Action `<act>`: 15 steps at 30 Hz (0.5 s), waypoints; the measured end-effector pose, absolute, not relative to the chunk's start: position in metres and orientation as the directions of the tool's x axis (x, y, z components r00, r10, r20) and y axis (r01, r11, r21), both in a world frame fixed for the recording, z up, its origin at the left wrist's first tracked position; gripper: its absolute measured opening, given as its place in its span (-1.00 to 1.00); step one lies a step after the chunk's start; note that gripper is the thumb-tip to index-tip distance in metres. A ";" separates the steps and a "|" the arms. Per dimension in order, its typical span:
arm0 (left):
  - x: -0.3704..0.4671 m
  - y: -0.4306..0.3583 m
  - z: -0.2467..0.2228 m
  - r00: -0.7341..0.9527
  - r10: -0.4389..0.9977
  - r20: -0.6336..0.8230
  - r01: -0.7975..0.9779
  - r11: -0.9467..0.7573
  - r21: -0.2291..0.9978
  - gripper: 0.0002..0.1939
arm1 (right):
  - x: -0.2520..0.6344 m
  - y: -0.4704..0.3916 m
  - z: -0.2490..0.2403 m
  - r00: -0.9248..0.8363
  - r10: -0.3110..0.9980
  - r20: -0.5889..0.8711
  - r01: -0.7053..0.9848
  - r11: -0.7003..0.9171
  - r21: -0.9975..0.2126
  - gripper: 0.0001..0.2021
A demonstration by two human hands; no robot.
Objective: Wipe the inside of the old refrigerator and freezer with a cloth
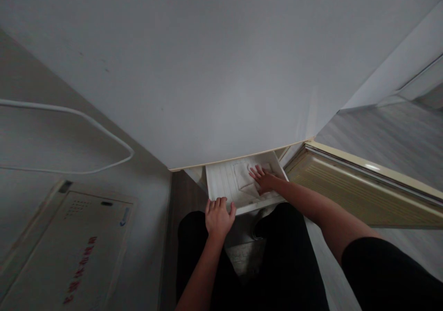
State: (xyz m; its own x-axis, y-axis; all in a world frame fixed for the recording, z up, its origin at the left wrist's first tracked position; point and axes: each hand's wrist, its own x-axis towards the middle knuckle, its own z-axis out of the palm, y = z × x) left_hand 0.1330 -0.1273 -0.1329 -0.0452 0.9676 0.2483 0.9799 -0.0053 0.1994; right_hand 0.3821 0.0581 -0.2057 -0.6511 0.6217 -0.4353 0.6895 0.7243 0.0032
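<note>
Head view, sole view supplied. At the left hand: fingers curled over the front rim of a white pull-out drawer, near its left corner, thumb spread aside; judged a grasp on that rim, finger undersides hidden. At the right hand: grasping nothing visible, fingers spread, palm down within the drawer, over a pale flat item. Cloth or moulded panel: not determinable. Contact between palm and item: likewise not determinable.

Drawer partly out, directly ahead of the left grip, rear portion running beneath the large white appliance panel beyond both hands. To the right of the right hand, a door standing open, ribbed inside, refrigerator-type in appearance. To the left of the left hand, well apart, a wall box with red lettering; above that, a white cable. Just below the grip, black trousers.

Step in hand, by judgement: steadying the drawer at the rim while feeling or smoothing inside. Next move, by judgement: calling for a firm left hold and, before any shift of the drawer, a right hand lifted clear of the side wall.
</note>
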 end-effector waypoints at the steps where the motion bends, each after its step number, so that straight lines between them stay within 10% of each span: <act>1: 0.133 -0.127 -0.133 -0.050 0.967 0.250 0.980 -0.001 0.201 -0.71 | 0.375 0.056 -0.206 -0.703 0.574 -0.420 0.639 0.769 -0.018 0.11; 15: 0.134 -0.128 -0.132 -0.114 0.954 0.277 0.972 0.049 0.231 -0.47 | 0.242 0.010 -0.211 -0.953 -0.065 -0.297 -0.069 0.998 0.003 -0.52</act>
State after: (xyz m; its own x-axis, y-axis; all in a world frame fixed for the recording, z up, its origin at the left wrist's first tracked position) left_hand 0.1336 -0.1275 -0.1321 -0.1143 0.9541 0.2769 0.9716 0.0493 0.2314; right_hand 0.2419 0.0105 -0.2115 -0.9527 -0.0645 -0.2970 -0.0686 0.9976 0.0034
